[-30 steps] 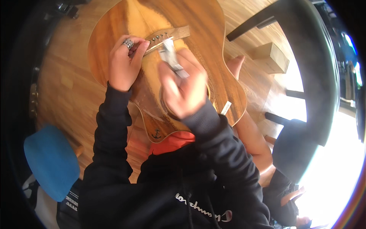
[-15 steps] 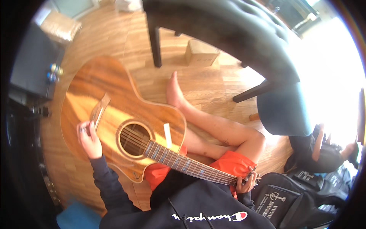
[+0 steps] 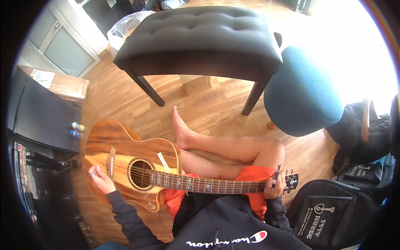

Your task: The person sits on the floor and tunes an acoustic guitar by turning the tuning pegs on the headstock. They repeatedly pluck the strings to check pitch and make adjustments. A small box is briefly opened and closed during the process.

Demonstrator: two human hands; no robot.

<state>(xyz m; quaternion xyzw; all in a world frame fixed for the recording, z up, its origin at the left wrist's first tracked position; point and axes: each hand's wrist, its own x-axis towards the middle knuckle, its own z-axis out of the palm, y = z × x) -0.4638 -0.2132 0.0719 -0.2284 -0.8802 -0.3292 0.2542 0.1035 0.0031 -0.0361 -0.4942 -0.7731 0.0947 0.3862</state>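
Guitar: a wooden acoustic guitar [image 3: 168, 180] lies across the person's lap and bare legs, its body at the left, its neck running right to the headstock [image 3: 292, 182].
Left hand: the ringed left hand [image 3: 101, 180] is over the lower body beside the bridge [image 3: 111, 161], fingers loosely bent; whether they pinch anything small, I cannot tell.
Right hand: the right hand [image 3: 275, 185] is closed around a dark, slim clamp [image 3: 276, 173] at the headstock end of the neck.
Guitar markings: a white sticker [image 3: 163, 161] with small print sits near the body's edge; an anchor mark [image 3: 151, 205] decorates the cutaway; the headstock bears a pale emblem.
Sweatshirt lettering: white script and a red-and-white emblem cross the dark sweatshirt [image 3: 208, 214].
Bag print: the black bag [image 3: 329, 216] at the right carries a key-shaped logo and pale lettering.
Box print: small dark characters mark the cardboard box [image 3: 196, 86] beyond the padded seat [image 3: 200, 37].
Package label: a white label [image 3: 42, 78], too small to read, is on the brown package [image 3: 71, 85].
Beside the seat: a blue stool [image 3: 302, 93].
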